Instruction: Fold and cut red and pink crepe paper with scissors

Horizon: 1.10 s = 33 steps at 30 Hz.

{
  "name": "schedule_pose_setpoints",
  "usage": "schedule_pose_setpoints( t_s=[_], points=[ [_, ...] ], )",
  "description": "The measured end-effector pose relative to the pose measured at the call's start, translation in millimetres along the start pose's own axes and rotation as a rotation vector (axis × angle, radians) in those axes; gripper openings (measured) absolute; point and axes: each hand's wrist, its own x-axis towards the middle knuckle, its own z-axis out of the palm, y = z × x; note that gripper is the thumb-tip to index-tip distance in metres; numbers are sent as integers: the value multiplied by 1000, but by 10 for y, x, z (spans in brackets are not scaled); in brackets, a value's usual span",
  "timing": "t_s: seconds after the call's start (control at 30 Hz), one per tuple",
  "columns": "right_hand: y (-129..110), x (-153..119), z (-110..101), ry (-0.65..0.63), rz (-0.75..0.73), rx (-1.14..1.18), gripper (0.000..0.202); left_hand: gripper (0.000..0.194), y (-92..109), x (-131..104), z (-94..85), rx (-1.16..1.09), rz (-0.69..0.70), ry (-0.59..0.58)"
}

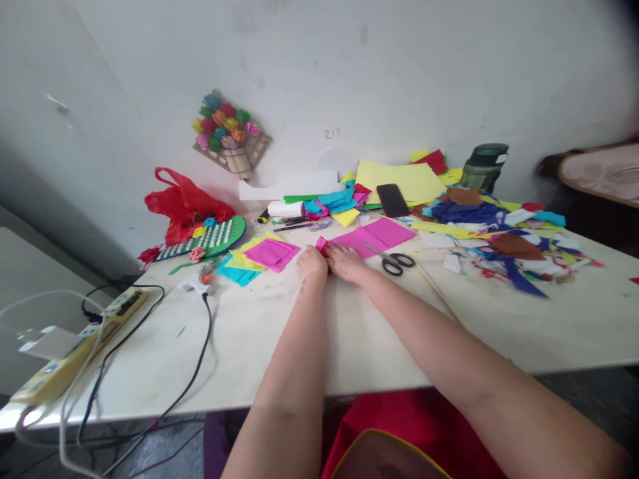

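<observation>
My left hand point(313, 263) is closed at the left end of a magenta sheet of crepe paper point(355, 237), where a small folded edge stands up between my hands. Beside it, my right hand point(347, 262) lies with fingers stretched across the paper, pressing it to the table. The fingertips of my left hand are partly hidden. Black-handled scissors point(398, 262) lie just right of my right hand, blades over the paper. Left of my left hand is a pile of cut squares, with magenta paper point(272, 253) over yellow and blue.
A glue gun point(202, 282) and its cord lie left, near a power strip point(84, 346). A thin stick point(439, 293) lies right of the scissors. Paper scraps point(519, 246) heap at right, by a green bottle point(484, 166). A phone point(393, 200) rests at the back.
</observation>
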Motion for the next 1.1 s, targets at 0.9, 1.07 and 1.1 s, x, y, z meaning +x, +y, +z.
schedule_pose_setpoints(
  t_s=[0.9,1.07,1.1],
  points=[
    [0,-2,53,-71,3,-62,55,29,42,-25,-43,3,143,5],
    [13,31,90,-82,21,-77,56,22,79,-80,-56,39,150,50],
    [13,32,93,-77,22,-78,56,21,81,-84,-59,38,144,50]
  ],
)
